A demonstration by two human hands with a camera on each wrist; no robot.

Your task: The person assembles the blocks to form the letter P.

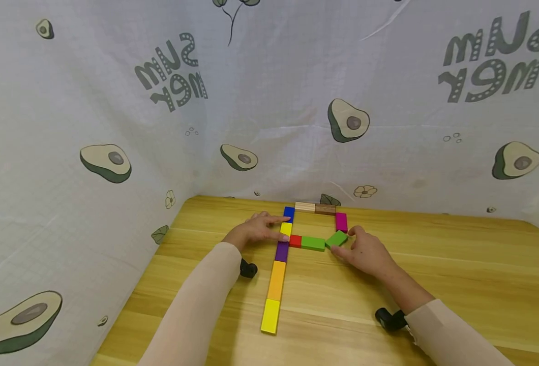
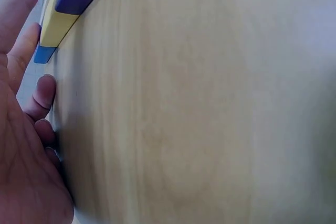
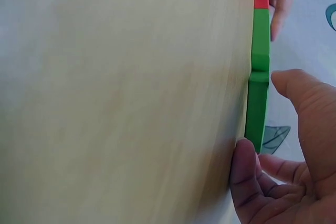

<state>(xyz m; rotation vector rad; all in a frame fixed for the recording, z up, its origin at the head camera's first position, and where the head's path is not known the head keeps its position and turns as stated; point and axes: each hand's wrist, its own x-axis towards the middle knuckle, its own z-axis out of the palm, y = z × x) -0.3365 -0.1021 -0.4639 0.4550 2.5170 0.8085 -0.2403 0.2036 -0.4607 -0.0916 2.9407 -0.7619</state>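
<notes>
A tilted green block [image 1: 336,239] lies between the thumb and fingers of my right hand [image 1: 365,251], which pinches it; in the right wrist view, fingertips [image 3: 244,153] meet its near end. Its left corner meets another green block [image 1: 312,243], beside a red block [image 1: 295,241]. My left hand [image 1: 258,229] reaches over the column's left side with thumb and index finger extended. The index lies at the blue block [image 1: 289,212], the thumb near where the yellow block [image 1: 286,229] meets the purple block [image 1: 281,252]. Its other fingers are bent in the left wrist view.
The column continues toward me with an orange block [image 1: 276,281] and another yellow block [image 1: 270,316]. Along the back lie a pale striped block [image 1: 304,207] and a brown block [image 1: 325,209], with a magenta block [image 1: 341,222] at right. A printed cloth [image 1: 288,152] hangs behind the wooden table [image 1: 434,264].
</notes>
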